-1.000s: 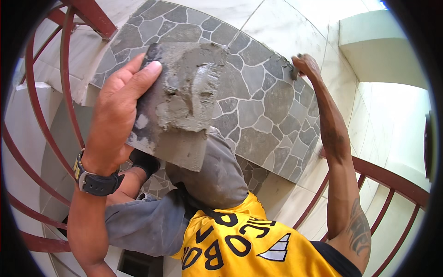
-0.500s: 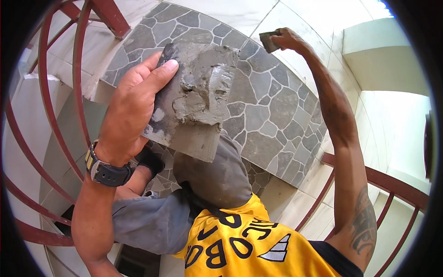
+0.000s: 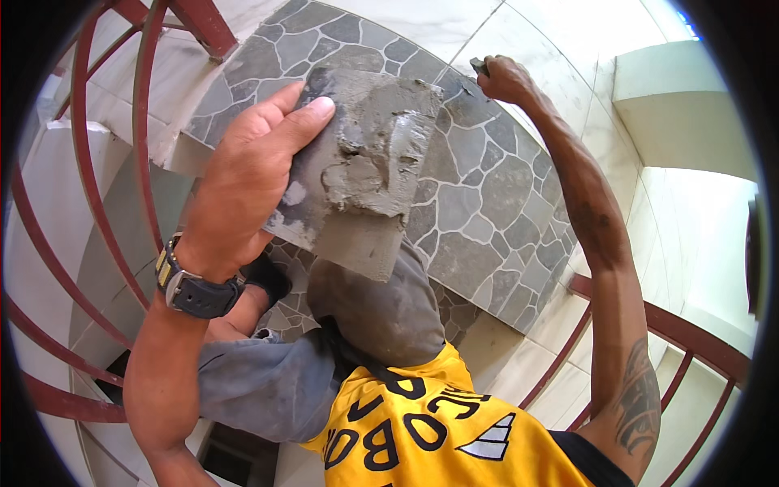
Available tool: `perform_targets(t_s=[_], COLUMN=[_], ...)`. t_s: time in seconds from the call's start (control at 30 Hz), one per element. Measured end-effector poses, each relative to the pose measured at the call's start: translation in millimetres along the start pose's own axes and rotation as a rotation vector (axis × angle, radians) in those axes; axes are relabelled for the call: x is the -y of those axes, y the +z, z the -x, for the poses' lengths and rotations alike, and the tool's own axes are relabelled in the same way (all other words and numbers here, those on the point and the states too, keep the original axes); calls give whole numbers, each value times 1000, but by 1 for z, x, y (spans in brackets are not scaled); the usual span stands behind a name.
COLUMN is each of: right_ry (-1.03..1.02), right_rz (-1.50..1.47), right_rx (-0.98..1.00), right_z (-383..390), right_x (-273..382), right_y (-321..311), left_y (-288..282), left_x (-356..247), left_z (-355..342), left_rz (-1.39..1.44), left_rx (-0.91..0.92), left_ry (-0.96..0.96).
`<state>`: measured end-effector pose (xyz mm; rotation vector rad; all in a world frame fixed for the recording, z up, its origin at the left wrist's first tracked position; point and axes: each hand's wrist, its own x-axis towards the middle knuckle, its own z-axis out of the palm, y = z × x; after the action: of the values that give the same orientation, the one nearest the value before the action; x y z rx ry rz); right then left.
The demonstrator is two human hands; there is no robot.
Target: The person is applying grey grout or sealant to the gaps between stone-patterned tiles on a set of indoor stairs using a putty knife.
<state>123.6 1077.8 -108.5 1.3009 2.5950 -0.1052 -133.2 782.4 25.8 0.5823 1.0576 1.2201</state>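
My left hand (image 3: 243, 174) is closed on one edge of a flat, dark mortar board (image 3: 357, 247), thumb on top. A thick heap of wet grey mortar (image 3: 365, 166) lies on the board, rough and folded in its middle. At the far right edge of the stone-patterned floor, my right hand (image 3: 507, 79) closes round a small flat grey scraper (image 3: 479, 66). Only the scraper's end shows beyond the fingers, tilted nearly edge-on. A dark wet smear lies on the floor just below it. Whether the scraper touches the surface I cannot tell.
Grey stone-patterned flooring (image 3: 479, 207) with pale joints curves against white marbled tiles (image 3: 535, 36). Dark red metal railings stand at left (image 3: 89, 162) and lower right (image 3: 698, 337). A pale rounded ledge (image 3: 690, 105) juts in at the right. My bent knee (image 3: 373, 308) is below the board.
The board and my left hand have shifted slightly right. My right hand has turned the scraper from face-on to nearly edge-on and moved a little nearer, uncovering a dark smear.
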Motion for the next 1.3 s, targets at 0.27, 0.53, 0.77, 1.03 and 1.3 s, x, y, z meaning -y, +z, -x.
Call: perform_targets(t_s=[0.27, 0.53, 0.77, 1.03, 1.3], right_ry=[-40, -394, -223, 57, 502], right_rz=[-181, 223, 273, -16, -180], right_rx=[96, -4, 31, 132, 146], right_z=[-20, -44, -46, -46, 12], right_x=[20, 28, 26, -6, -35], right_y=[-15, 54, 36, -32, 4], left_y=[-3, 4, -3, 9, 3], left_x=[4, -2, -3, 1, -1], left_z=[-1, 2, 2, 0, 7], left_rz=[-37, -97, -69, -40, 33], left_rx=[57, -70, 40, -32, -68], left_ry=[-11, -5, 0, 87, 69])
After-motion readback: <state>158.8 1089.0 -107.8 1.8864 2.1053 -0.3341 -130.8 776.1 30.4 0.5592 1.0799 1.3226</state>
